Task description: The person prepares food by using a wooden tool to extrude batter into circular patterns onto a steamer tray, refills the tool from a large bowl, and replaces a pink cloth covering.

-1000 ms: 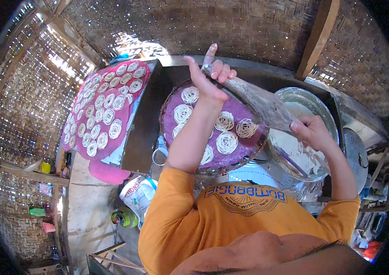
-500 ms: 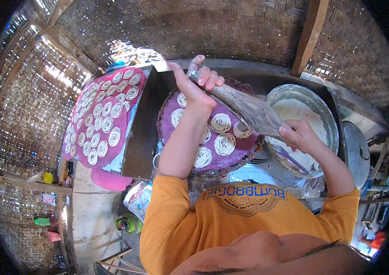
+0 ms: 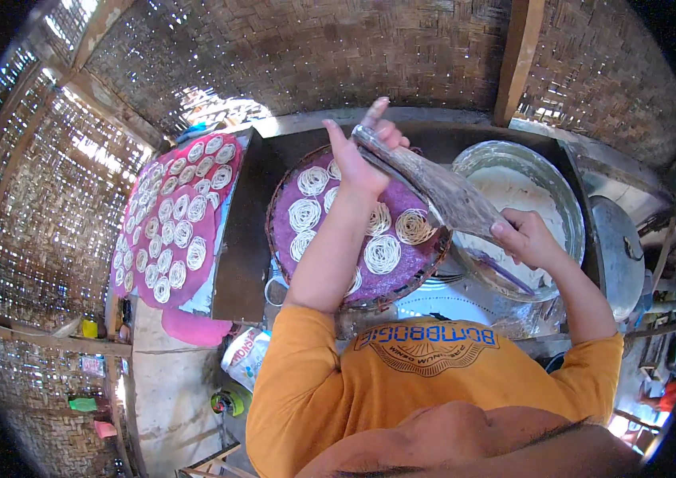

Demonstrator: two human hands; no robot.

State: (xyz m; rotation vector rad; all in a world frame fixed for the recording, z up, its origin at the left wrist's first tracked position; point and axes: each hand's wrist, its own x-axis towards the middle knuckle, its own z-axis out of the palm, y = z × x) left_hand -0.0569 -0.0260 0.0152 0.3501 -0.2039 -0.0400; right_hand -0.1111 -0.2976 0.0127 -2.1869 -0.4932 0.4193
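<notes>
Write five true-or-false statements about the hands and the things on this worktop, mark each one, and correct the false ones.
1. The left hand and the right hand are both on the grey wooden tool. True.
2. The round tray bears pale coils. True.
3. The large basin stands to the left of the round tray. False: it stands to the right of it.
4. A purple utensil is in the large basin. True.
5. The pink sheet at the left has no coils on it. False: it carries many of them.
</notes>
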